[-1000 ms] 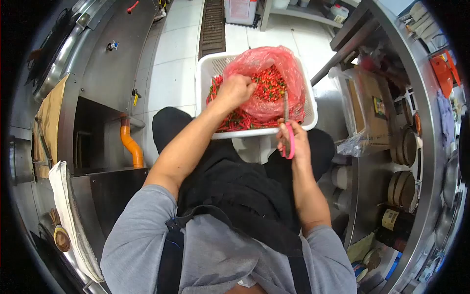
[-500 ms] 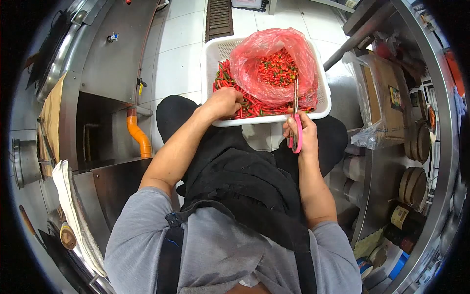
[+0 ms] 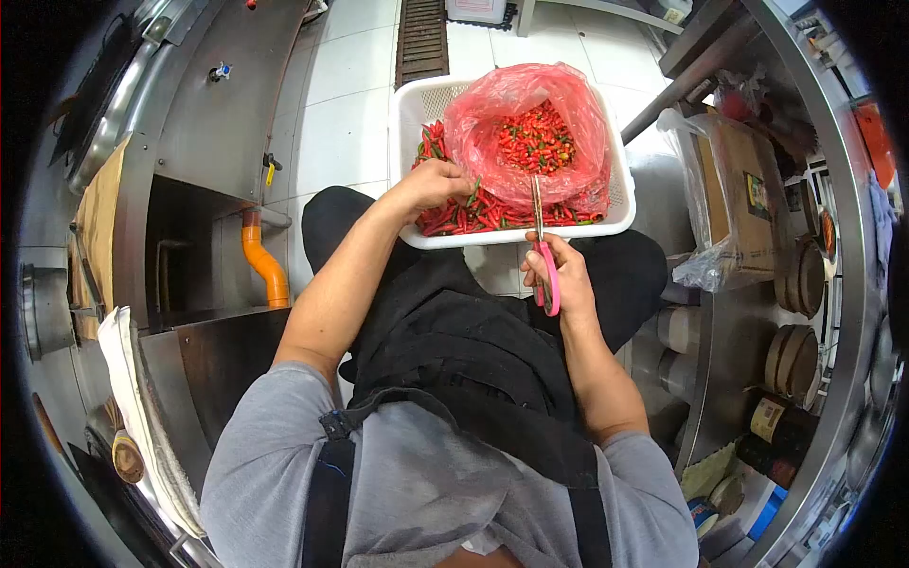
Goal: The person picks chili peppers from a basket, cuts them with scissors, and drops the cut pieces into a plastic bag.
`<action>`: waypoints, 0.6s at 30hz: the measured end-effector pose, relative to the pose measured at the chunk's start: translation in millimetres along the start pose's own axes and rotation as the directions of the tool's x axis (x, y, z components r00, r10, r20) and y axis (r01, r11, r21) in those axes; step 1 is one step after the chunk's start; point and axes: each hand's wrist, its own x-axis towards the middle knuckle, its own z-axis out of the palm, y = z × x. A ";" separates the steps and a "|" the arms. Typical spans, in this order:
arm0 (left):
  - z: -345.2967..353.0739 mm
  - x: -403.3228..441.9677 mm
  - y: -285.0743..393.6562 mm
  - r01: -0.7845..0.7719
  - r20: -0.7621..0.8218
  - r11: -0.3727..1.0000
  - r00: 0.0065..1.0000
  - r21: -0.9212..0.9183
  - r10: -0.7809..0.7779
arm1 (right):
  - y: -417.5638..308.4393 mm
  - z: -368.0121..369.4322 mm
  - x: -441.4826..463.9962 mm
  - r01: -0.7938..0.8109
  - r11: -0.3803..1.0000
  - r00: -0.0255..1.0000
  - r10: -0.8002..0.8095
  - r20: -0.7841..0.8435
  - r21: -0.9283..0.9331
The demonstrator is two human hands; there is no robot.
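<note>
Scissors (image 3: 551, 276) (pink-handled) in right fingers (image 3: 567, 252)

L fingers (image 3: 459, 183) over L side of basket (image 3: 404, 147), loose chillies (image 3: 473, 218) just below; bag (image 3: 472, 137) in basket, fwd & R of L fingers, ahead of R fingers (image 3: 566, 251), w/ more chillies (image 3: 538, 137) inside; scissors (image 3: 552, 276) in R fingers, blades fwd, tips nr bag's close edge; drain (image 3: 422, 45) beyond basket, fwd of L fingers; pipe (image 3: 265, 267) well L of L fingers; box (image 3: 748, 204) well R of R fingers

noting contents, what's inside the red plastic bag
The red plastic bag holds a heap of small, mostly red chilies, with some green among them. Anything beneath the top layer is covered from view.
</note>
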 end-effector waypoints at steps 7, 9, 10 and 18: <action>1.0 -16.9 16.5 0.008 0.172 0.964 0.984 -0.265 0.039 | 1.0 5.5 5.6 -0.028 0.998 0.998 0.032 0.054 -0.064; 9.6 -21.5 28.5 -0.017 0.154 0.969 0.986 -0.245 0.057 | -2.2 9.5 6.7 -0.031 0.999 0.997 0.034 0.068 -0.044; 13.9 -23.9 35.0 -0.079 0.114 0.978 0.988 -0.195 0.103 | -4.2 11.8 7.3 -0.036 0.999 0.996 0.038 0.082 -0.024; 29.0 -22.7 46.2 -0.405 0.060 0.914 0.913 0.032 0.403 | -23.5 18.8 19.8 0.044 0.999 0.993 -0.045 0.107 0.015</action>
